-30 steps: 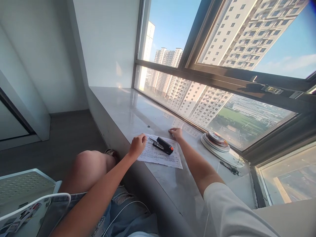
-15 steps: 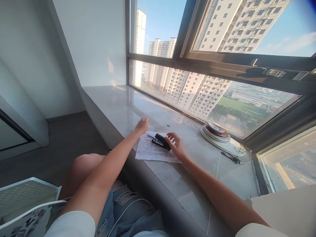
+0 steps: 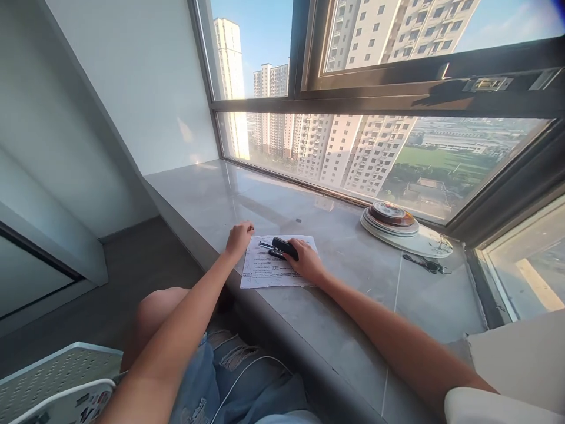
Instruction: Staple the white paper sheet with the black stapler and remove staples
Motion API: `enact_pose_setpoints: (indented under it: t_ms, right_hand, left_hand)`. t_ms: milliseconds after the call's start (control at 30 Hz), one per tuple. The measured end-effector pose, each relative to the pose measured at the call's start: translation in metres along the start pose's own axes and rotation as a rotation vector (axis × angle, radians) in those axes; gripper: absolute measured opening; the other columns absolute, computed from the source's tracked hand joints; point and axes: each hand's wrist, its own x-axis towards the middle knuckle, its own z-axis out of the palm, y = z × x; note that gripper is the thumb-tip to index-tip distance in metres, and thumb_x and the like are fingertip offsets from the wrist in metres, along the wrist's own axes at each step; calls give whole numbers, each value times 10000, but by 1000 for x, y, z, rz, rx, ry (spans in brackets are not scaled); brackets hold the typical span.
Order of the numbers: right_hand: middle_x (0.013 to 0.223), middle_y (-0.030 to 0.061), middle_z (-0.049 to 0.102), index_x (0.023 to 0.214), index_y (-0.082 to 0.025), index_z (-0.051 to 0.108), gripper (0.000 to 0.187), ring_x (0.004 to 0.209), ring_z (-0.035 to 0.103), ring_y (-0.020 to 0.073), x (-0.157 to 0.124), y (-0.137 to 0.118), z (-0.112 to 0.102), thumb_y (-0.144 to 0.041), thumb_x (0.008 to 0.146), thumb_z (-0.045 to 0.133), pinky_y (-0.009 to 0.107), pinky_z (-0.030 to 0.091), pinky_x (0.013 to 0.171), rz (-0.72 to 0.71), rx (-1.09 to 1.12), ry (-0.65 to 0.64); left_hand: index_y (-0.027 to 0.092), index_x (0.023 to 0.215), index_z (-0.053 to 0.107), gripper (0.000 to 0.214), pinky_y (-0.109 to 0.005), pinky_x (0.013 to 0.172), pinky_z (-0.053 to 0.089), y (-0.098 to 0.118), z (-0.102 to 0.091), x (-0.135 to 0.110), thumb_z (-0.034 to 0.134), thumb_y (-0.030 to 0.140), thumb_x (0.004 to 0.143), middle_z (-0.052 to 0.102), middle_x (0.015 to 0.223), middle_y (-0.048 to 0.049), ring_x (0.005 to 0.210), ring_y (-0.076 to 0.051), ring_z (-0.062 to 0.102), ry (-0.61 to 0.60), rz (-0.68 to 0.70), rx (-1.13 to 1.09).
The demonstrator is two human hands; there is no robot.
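Observation:
A printed sheet of paper (image 3: 265, 272) lies on the grey stone window ledge (image 3: 207, 194) near its front edge. A black stapler (image 3: 282, 246) sits on the sheet's far part. My right hand (image 3: 305, 262) rests over the stapler's near end, fingers curled round it. My left hand (image 3: 239, 237) is at the sheet's far left corner, fingers bent down onto the ledge and the paper's edge; whether it pinches the paper is unclear.
A stack of patterned plates (image 3: 399, 227) stands to the right by the window frame, with a small dark object (image 3: 427, 264) beside it. A tiny speck (image 3: 298, 221) lies beyond the paper. A white perforated rack (image 3: 53, 377) is at lower left. My knee (image 3: 159, 309) is below the ledge.
My right hand came back from the sheet's far right corner and closed over the stapler. My left hand shifted slightly at the sheet's left corner. The camera view swung left and levelled.

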Motion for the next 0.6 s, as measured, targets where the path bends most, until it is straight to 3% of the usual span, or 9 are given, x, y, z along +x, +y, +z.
enact_pose_setpoints:
  t_ms: [100,233,333,467,600]
  right_hand:
    - [1023,60,702,1087,-230,616,175,972,607,243,0,0,1,-290,925,650,322,449,796,3,2,7]
    - [1035,61,700,1091,-228,613,181,974,607,243,-1,1,2,-289,926,650,324,449,801,-1,5,9]
    - [1041,62,700,1107,-231,610,189,969,610,242,-1,2,1,-288,930,644,325,451,799,1,12,2]
    - [1053,70,699,1129,-230,601,201,988,610,253,-1,0,0,-283,937,631,334,454,811,2,15,-10]
    - [1047,82,695,1120,-222,601,192,981,604,261,0,-1,0,-289,940,617,345,455,807,7,12,-14]
  left_hand:
    - [223,1014,719,145,-309,740,515,16,-10,-23,629,276,915,745,832,-58,786,-216,695,106,43,-160]
    - [247,1059,748,191,-297,727,504,30,-10,-43,631,329,932,754,806,-30,726,-198,689,41,106,-189]
    - [244,975,742,180,-293,730,500,31,-2,-50,588,335,965,767,835,-34,721,-196,705,22,107,-167]
    - [247,1119,682,242,-285,768,503,33,6,-54,481,351,1032,783,952,-40,793,-193,726,61,105,-226]
    - [229,1071,742,297,-314,792,491,37,7,-53,524,425,1019,761,935,-83,835,-229,686,64,143,-138]
